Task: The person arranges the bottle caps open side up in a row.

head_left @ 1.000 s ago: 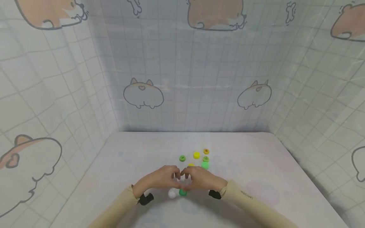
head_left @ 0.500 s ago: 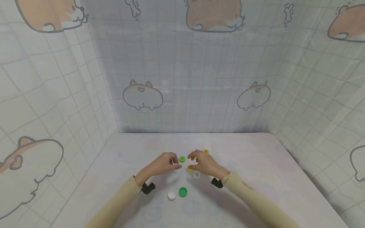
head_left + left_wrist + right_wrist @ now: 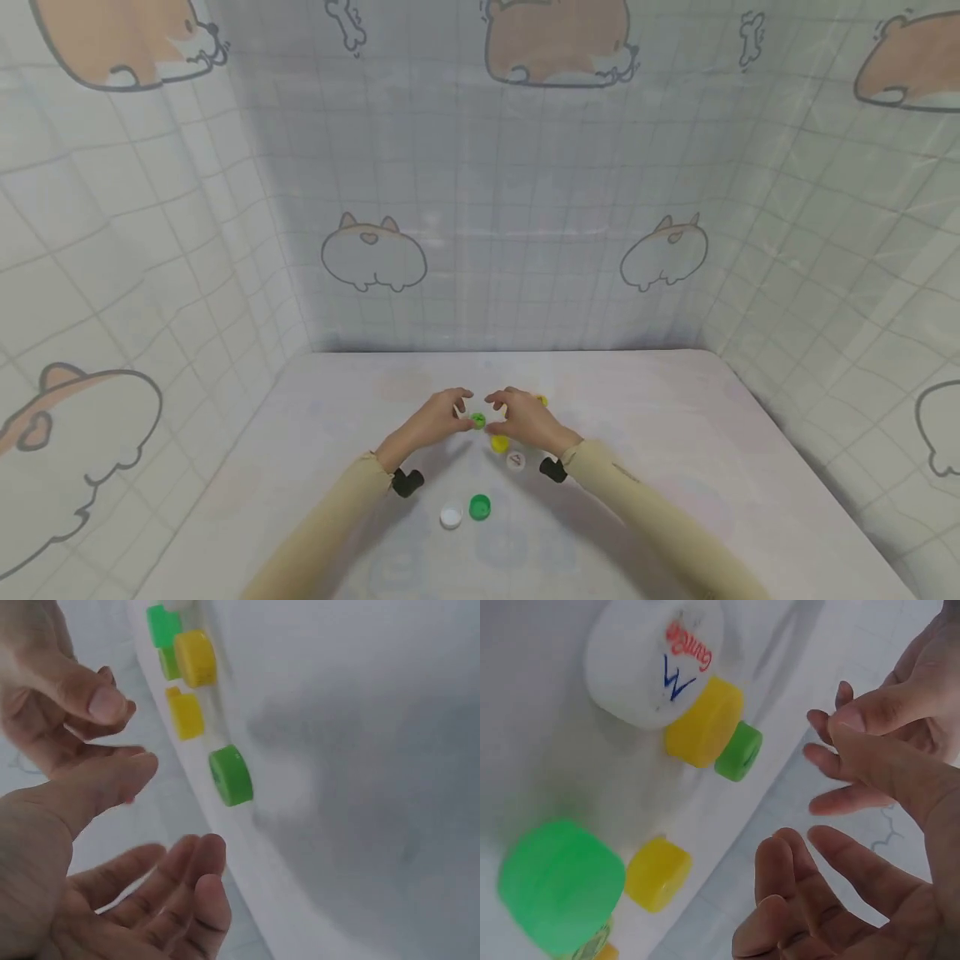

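My left hand (image 3: 432,419) hovers over the table, thumb apart from loosely bent fingers, with nothing in its grasp. Facing it, my right hand (image 3: 531,421) is held the same way and holds nothing either. Between the two hands lies a green bottle cap (image 3: 232,776), nearest the left thumb in the head view. Below the right hand sit a yellow cap (image 3: 705,724) and a white cap (image 3: 656,660) with red and blue print. A light green cap (image 3: 562,885) and another yellow cap (image 3: 658,874) are largely hidden behind the right hand in the head view.
Closer to the body, a white cap (image 3: 451,517) and a darker green cap (image 3: 480,507) lie side by side, hollow side up. Beyond the right hand an orange-yellow cap (image 3: 542,400) shows partly. Patterned curtains (image 3: 480,167) enclose the table (image 3: 637,383) at the back and sides.
Both hands have moved forward, away from the two near caps, to around the green cap. Their fingertips, almost touching a second ago, are now slightly apart. The caps stay where they were.
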A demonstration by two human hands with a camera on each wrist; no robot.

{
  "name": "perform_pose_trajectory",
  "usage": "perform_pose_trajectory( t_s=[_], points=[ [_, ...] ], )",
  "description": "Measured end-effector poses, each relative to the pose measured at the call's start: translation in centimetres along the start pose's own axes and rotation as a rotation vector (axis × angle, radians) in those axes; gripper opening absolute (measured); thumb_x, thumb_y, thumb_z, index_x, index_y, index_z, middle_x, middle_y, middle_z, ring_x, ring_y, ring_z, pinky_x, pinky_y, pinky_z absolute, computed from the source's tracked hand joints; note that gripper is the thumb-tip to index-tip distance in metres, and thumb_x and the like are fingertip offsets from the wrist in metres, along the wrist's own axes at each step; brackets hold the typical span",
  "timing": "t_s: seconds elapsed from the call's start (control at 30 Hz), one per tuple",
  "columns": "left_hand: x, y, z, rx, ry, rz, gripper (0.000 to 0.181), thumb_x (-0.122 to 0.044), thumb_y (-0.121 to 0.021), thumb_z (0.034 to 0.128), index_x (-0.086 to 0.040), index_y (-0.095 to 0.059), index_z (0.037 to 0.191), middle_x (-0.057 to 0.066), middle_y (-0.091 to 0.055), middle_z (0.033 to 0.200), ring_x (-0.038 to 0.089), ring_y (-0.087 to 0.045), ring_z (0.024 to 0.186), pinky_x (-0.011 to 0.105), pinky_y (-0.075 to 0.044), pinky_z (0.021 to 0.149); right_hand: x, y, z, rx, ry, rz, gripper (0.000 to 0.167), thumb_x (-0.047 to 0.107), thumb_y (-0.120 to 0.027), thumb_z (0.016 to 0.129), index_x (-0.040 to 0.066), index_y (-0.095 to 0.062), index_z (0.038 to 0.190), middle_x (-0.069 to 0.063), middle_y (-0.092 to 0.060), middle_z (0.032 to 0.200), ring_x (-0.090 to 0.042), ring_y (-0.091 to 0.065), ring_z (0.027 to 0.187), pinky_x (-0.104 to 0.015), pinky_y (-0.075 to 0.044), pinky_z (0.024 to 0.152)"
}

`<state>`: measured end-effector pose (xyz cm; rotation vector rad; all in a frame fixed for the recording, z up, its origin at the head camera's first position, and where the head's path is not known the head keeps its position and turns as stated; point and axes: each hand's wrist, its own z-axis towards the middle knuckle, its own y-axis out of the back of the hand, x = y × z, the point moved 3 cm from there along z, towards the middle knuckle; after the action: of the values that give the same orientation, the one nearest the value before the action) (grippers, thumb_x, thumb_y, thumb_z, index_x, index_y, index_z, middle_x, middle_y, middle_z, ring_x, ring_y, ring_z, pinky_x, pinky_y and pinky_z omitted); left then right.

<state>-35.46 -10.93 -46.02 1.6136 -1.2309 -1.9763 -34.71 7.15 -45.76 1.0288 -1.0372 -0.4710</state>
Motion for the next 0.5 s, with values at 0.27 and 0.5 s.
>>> perform_pose_trajectory(
  t_s=[0.27,0.5],
  points=[
    [1.1,-1.0,1.5,0.011,0.047,0.028,0.064,-0.020,-0.078,0.0806,0.001,-0.052,0.134,0.017,-0.063,0.110,0.022,-0.059,0.094,0.037,-0.052,0.078,0.0,-1.3,1.5,0.074,-0.056,-0.010,0.060,0.032,-0.079,0.080,0.008,-0.058,0.130,-0.011,-0.064,0.113,-0.019,-0.061,0.093,-0.032,-0.052,0.076],
    [2.1,-1.8,1.8,0.043,0.006,0.039,0.052,-0.022,-0.079,0.0796,0.001,-0.062,0.123,0.010,-0.063,0.102,0.018,-0.058,0.090,0.032,-0.051,0.075,-0.5,-2.3,1.8,0.089,-0.053,-0.026,0.057,0.032,-0.078,0.081,0.005,-0.060,0.128,-0.008,-0.066,0.108,-0.016,-0.062,0.091,-0.027,-0.051,0.073]
  ],
)
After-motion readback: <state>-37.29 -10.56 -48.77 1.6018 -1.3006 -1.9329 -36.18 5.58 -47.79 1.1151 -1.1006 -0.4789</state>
